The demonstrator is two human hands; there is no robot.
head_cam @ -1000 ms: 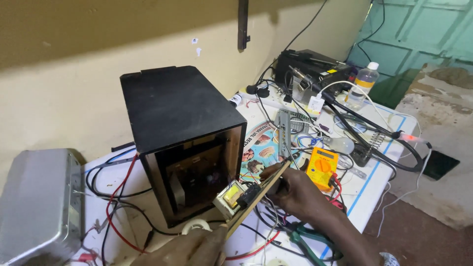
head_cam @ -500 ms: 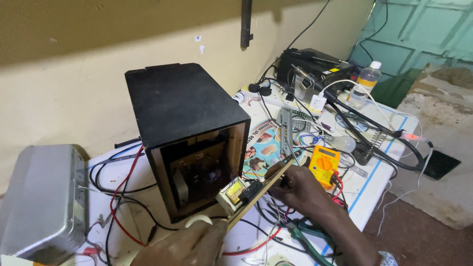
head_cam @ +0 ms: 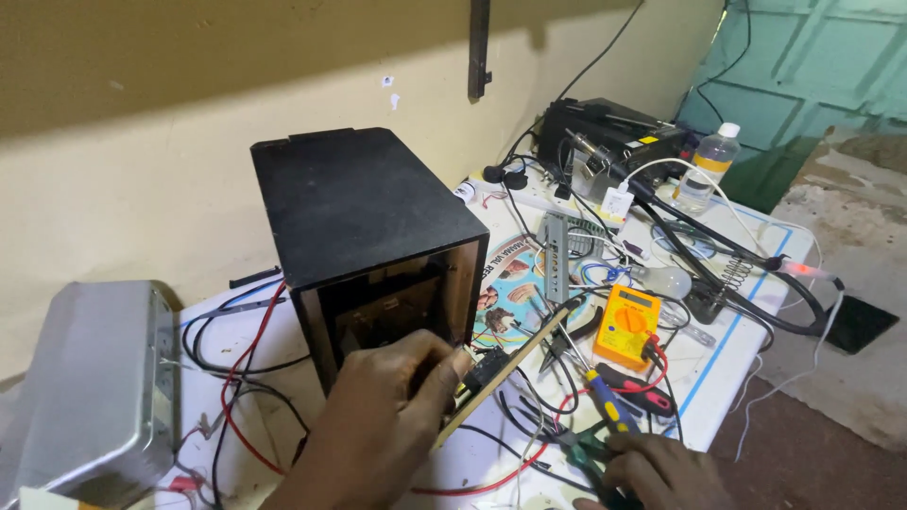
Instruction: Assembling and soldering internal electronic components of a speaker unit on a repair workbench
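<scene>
While the left hand (head_cam: pixel 378 416) pinches the edge of a long circuit board (head_cam: pixel 505 364), fingers closed on it right in front of the open black speaker box (head_cam: pixel 368 236), the right hand (head_cam: pixel 661 472) is down at the bottom edge of the bench, resting on the pliers and screwdrivers (head_cam: pixel 614 406). Can't really tell if those fingers are curled around a tool or just lying on the pile, so I won't guess.

Progress-wise, my read: the board is out of the cabinet and tilted up on its edge, wires trailing from it, so the pulling-apart part looks done. Nothing looks soldered or probed yet; the yellow multimeter (head_cam: pixel 626 324) sits untouched just beside the board, and the soldering iron stand (head_cam: pixel 709 293) is further right.

Compared to half a second ago, the hands have swapped jobs. Back then the right hand had the board's far end and the left was low near the table edge. Now the left has come up to take it and the right has dropped away to the tools. Grey metal case (head_cam: pixel 94 387) on the left hasn't budged.
</scene>
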